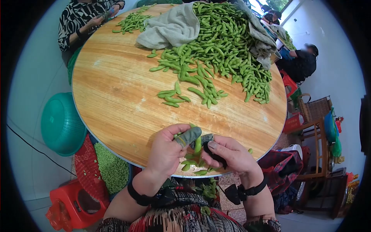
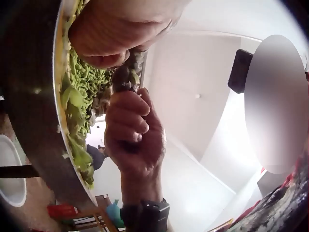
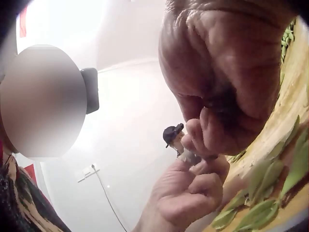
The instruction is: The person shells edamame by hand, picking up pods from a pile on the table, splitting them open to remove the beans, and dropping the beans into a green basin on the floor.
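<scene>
- How is the table?
- It is round, w/ wood grain & thin pale rim. Big pile of green pods is at far side.
- And cloths?
- Lt. gray cloth is at L of pile, dk. gray cloth at R.
- Other pods?
- Sm. heap at far L, loose pods nr. centre, some pods at near edge.

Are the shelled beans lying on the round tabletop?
No, the shelled beans lie off to the side of the round table, below its rim.
</scene>
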The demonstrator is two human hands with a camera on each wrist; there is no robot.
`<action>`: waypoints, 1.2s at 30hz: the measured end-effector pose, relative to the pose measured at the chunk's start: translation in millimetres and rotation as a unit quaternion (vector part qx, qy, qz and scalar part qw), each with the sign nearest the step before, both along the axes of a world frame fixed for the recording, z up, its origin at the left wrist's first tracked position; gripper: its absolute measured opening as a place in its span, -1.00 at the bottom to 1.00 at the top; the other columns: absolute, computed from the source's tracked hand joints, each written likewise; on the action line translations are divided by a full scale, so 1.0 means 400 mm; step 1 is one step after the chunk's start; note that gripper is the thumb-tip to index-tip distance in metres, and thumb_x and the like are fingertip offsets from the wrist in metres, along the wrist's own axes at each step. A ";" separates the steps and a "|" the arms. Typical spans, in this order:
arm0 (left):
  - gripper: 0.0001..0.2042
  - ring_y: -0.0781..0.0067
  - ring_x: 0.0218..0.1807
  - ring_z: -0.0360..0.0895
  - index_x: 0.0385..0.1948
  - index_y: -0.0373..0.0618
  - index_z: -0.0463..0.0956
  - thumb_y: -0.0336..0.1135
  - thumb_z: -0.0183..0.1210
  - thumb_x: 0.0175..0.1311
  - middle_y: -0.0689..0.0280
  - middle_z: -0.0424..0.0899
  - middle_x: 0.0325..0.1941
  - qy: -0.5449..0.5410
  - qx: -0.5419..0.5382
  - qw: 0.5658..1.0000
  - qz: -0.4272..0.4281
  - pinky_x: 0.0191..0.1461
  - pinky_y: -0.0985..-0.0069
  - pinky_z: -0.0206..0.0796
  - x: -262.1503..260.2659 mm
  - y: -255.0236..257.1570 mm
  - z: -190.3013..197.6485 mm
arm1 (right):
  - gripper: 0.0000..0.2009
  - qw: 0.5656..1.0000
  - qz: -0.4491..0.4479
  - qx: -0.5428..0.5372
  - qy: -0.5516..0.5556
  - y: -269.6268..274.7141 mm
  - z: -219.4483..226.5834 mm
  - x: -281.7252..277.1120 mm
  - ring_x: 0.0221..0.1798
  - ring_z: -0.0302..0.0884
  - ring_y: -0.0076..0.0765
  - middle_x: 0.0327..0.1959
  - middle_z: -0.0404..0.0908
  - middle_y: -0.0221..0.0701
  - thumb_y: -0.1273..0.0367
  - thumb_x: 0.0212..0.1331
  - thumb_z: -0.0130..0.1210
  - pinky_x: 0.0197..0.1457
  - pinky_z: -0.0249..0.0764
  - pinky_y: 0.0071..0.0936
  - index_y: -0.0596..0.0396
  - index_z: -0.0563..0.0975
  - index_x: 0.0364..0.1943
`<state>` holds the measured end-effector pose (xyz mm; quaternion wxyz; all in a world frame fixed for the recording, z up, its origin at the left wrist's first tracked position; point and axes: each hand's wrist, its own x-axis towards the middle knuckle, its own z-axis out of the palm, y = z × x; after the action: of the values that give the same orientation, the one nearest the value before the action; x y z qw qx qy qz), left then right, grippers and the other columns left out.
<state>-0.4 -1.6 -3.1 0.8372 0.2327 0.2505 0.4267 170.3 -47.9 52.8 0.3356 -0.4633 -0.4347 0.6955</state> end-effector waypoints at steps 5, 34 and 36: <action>-0.81 0.79 -0.58 0.30 -0.20 -0.25 0.46 -0.57 0.06 0.13 0.34 0.56 -0.39 0.113 0.109 0.986 0.059 -0.65 0.83 -0.02 0.018 -0.023 0.018 | -0.79 0.999 -0.026 -0.016 0.028 -0.010 -0.014 -0.002 -0.62 0.12 -0.72 -0.60 0.33 -0.57 0.32 0.32 -0.17 -0.57 0.07 -0.75 0.14 0.41 -0.38; -0.48 0.52 -0.23 0.49 0.07 -0.15 0.37 -0.71 -0.02 -0.05 0.27 0.55 -0.19 0.339 0.415 0.840 0.082 -0.20 0.57 0.34 0.055 0.018 -0.028 | -0.78 0.932 -0.174 0.118 -0.295 0.058 -0.032 0.011 -0.57 0.25 -0.71 -0.68 0.38 -0.51 0.34 0.21 -0.02 -0.50 0.22 -0.66 0.24 0.49 -0.45; -0.47 0.44 -0.25 0.50 0.09 -0.16 0.32 -0.66 0.03 -0.04 0.22 0.56 -0.22 0.368 0.433 0.818 0.092 -0.20 0.52 0.34 0.057 0.006 -0.016 | -0.82 0.938 -0.179 0.100 -0.278 0.067 -0.036 0.030 -0.53 0.31 -0.71 -0.63 0.43 -0.54 0.35 0.18 0.02 -0.46 0.26 -0.68 0.23 0.53 -0.36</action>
<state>22.3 0.6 -9.5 0.4528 0.6867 0.3497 0.4485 182.1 -21.0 38.6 0.3652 -0.6723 -0.4878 0.4203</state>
